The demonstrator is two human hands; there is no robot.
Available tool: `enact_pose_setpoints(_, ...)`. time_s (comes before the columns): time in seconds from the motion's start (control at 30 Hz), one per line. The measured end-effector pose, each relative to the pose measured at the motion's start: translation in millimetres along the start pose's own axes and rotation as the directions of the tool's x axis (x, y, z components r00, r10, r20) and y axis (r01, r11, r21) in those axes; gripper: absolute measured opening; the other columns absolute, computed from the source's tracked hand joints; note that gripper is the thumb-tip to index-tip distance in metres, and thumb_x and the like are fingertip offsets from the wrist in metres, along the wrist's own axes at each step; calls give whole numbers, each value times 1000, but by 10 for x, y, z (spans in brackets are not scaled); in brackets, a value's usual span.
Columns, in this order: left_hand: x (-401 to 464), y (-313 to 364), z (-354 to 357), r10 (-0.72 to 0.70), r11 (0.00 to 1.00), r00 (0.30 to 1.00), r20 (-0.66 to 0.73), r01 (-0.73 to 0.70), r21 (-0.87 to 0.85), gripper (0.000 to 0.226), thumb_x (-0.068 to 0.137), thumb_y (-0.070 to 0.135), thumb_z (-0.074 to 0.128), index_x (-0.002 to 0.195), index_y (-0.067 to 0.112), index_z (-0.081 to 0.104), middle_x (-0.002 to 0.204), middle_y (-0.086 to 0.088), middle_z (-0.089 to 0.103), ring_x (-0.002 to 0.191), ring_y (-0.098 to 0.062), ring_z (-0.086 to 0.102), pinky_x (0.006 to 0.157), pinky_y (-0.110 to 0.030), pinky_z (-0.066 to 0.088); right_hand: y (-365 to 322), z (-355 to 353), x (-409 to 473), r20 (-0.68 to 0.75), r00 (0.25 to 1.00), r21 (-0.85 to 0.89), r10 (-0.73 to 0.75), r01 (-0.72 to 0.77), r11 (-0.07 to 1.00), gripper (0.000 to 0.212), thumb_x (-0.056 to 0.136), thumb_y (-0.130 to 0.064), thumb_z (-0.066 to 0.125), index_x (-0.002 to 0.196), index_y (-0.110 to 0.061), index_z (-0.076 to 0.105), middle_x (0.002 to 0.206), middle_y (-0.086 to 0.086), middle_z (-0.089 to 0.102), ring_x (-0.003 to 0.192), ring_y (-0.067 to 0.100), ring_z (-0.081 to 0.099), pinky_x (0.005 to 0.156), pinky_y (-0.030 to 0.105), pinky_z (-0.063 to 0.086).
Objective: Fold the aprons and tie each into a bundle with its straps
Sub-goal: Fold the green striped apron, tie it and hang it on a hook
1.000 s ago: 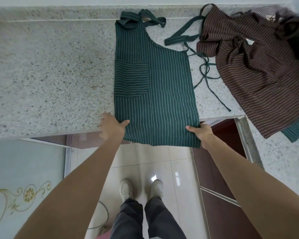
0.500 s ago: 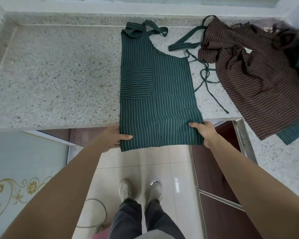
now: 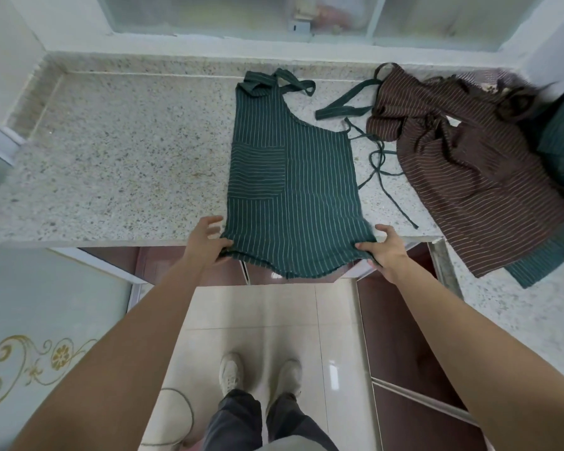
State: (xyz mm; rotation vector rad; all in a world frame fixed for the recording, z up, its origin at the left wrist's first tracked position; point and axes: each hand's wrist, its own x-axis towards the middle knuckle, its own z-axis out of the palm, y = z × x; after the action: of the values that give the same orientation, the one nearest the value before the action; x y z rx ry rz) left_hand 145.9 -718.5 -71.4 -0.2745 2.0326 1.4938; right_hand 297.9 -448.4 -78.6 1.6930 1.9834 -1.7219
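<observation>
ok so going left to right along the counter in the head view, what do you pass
bare counter → left hand → green apron → right hand → loose green straps → brown apron → another green apron under it

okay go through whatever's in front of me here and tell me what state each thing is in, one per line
Green apron: folded lengthwise, flat on the counter, hem hanging over the edge.
Green straps: untied, trailing loose on the counter.
Brown apron: unfolded, crumpled in a heap.
Left hand: gripping the green apron's near left corner.
Right hand: gripping the near right corner.
</observation>
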Motion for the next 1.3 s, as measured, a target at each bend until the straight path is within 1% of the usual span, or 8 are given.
enact_pose_setpoints(0.13, -116, 293, 48, 60, 987, 998, 31, -55, -151, 27, 90, -10, 45, 93, 7, 66, 108, -10, 66, 80, -12, 61, 51, -13, 50, -229, -129, -24, -30, 994, 87, -104, 107, 990, 41, 82, 11, 61, 117, -10, 55, 111, 10, 52, 57, 13, 48, 35, 12, 38)
enact_pose_setpoints(0.33, -191, 881, 108, 66, 851, 997, -38, -77, -520, 45, 80, -28, 23, 105, -13, 58, 109, -18, 57, 107, -31, 56, 94, -31, 49, -886, -317, -181, 69, 962, 353, -263, 223, 909, 25, 92, 11, 40, 82, 1, 61, 97, 15, 63, 89, 20, 60, 79, 21, 54)
enact_pose_setpoints(0.47, -236, 1122, 121, 249, 919, 961, -120, -274, -283, 38, 87, -14, 50, 125, -9, 51, 105, -10, 64, 87, -17, 63, 83, -22, 52, -1245, -336, -173, 88, 925, 422, -369, 300, 855, 34, 87, 16, 27, 108, 9, 53, 83, 8, 52, 107, 26, 55, 108, 39, 38)
enact_pose_setpoints(0.67, 102, 1640, 115, 300, 948, 892, -337, -320, -1, 33, 95, 18, 54, 126, 5, 56, 102, -7, 66, 47, -9, 59, 46, -19, 49, -1725, -345, 89, -38, 903, 267, -429, 423, 866, 7, 89, -2, 61, 95, 1, 64, 77, 6, 63, 55, 6, 63, 49, 14, 50)
enact_pose_setpoints(0.8, 460, 1936, 130, 416, 908, 831, -369, -360, 213, 30, 96, 23, 53, 119, 6, 61, 92, -10, 67, 67, -20, 58, 71, -34, 56, -2063, -254, 450, -55, 919, 247, -390, 391, 887, 23, 91, -7, 59, 114, -2, 59, 100, 11, 67, 45, 4, 64, 36, 15, 42)
enact_pose_setpoints(0.97, 1120, 2221, 196, 449, 874, 848, -281, -353, 333, 26, 97, 20, 49, 117, 7, 59, 104, -16, 65, 87, -33, 64, 76, -39, 52, -2549, 13, 944, -75, 930, 230, -360, 367, 901, 7, 91, 1, 57, 88, -5, 59, 91, 14, 62, 45, 7, 63, 47, 14, 52)
enact_pose_setpoints(1.13, 1907, 2471, 262, 398, 841, 902, -165, -287, 460, 20, 96, 16, 47, 106, 3, 60, 99, -20, 65, 83, -32, 62, 73, -38, 52, -2919, 340, 1512, -77, 949, 184, -306, 315, 931, 10, 90, 1, 58, 98, -3, 56, 85, 9, 61, 65, 14, 62, 61, 18, 56)
enact_pose_setpoints(1.3, 2618, 2548, 360, 385, 535, 920, 71, -285, 795, 26, 97, 17, 46, 107, -1, 61, 109, -16, 59, 96, -29, 58, 73, -33, 46, -3059, 645, 1998, -40, 968, 69, -248, 250, 966, 4, 88, -6, 62, 89, -2, 62, 71, 2, 61, 74, 20, 65, 83, 38, 56)
